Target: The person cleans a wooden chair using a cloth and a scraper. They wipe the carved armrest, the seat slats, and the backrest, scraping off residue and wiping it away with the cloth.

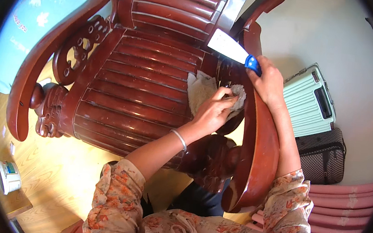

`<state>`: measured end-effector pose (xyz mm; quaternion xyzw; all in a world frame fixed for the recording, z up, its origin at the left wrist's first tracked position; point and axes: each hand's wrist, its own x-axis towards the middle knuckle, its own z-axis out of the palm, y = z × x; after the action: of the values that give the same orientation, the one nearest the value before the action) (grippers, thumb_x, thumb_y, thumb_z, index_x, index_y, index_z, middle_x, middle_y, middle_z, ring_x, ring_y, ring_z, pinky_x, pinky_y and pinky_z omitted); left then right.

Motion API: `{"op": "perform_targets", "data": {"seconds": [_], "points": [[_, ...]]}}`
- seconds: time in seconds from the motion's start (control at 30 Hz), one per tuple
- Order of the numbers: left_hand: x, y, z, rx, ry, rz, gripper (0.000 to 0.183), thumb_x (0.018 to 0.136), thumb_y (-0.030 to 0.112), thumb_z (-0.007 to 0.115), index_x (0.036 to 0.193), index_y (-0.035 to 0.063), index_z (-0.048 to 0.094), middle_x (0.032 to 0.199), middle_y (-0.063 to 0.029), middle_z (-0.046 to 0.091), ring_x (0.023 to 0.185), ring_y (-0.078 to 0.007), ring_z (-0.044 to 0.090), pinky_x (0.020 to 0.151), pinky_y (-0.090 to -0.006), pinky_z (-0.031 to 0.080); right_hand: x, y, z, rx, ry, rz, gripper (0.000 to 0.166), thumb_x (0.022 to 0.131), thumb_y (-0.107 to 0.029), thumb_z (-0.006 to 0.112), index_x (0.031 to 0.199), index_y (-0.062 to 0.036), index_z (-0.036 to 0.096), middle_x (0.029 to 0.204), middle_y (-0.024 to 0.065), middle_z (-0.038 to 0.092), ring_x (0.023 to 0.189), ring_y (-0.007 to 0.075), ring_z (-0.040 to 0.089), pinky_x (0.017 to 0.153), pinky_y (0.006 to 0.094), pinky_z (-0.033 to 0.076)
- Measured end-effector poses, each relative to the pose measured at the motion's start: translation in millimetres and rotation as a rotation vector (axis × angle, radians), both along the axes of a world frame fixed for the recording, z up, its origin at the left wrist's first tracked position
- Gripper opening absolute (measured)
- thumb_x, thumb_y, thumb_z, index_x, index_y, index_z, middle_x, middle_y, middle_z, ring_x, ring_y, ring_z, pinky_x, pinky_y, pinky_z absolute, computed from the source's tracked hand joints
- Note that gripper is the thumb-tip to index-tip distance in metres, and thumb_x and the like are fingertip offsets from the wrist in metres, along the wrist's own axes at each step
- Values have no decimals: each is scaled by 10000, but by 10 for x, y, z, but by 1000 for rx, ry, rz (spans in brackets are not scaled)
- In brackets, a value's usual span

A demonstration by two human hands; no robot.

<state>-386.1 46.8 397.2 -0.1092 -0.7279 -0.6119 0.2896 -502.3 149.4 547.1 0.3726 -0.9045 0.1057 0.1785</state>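
A dark red carved wooden armchair (135,88) with a slatted seat and back stands before me. My left hand (215,110), a silver bangle on its wrist, grips a grey cloth (196,95) against the inner side of the right armrest. Part of the cloth drapes over the seat's right edge. Over the outer side of that armrest (264,153) reaches my right hand (269,79). It holds a putty knife (227,45) by its blue handle, the broad pale blade pointing up and left towards the backrest. The handle's lower end is hidden in my fingers.
Right of the chair stand a mint-green hard-shell suitcase (309,104) and a dark patterned soft case (322,156). Pink padded rolls (344,210) lie at lower right. A white tub (7,176) stands at lower left, near the wood-grain floor (55,171). Light blue printed fabric (45,14) hangs behind the left armrest.
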Motion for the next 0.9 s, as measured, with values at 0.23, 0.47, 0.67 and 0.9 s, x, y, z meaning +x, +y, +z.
{"op": "perform_targets", "data": {"seconds": [0.23, 0.47, 0.67, 0.9], "points": [[-478, 157, -223, 335, -352, 45, 339, 977, 118, 539, 1299, 23, 587, 1338, -71, 496, 1251, -209, 486, 1040, -304, 367, -28, 90, -8, -88, -75, 69, 303, 819, -197, 702, 1074, -65, 606, 1050, 125, 643, 1012, 341, 626, 826, 457, 529], [-1078, -341, -21, 142, -386, -46, 363, 951, 160, 566, 1272, -6, 603, 1326, -201, 488, 1264, -336, 480, 1068, -386, 374, 9, 92, -5, -82, -103, 106, 305, 818, -182, 689, 1083, -65, 596, 1027, 123, 626, 1019, 339, 616, 832, 458, 516], [-821, -142, -47, -152, -174, 149, 201, 870, 119, 667, 1037, 7, 653, 1117, -164, 557, 1019, -403, 597, 841, -443, 501, 13, 97, -24, -47, -96, 47, 301, 831, -189, 697, 1090, -69, 599, 1043, 120, 643, 1001, 349, 628, 809, 465, 510], [-677, -407, -141, 370, -268, -318, 237, 971, 140, 595, 1157, 4, 653, 1064, -38, 673, 968, -154, 621, 866, -300, 483, 48, 32, 60, -97, -121, 17, 281, 838, -199, 718, 1033, -26, 615, 955, 168, 641, 899, 381, 631, 766, 443, 506]]}}
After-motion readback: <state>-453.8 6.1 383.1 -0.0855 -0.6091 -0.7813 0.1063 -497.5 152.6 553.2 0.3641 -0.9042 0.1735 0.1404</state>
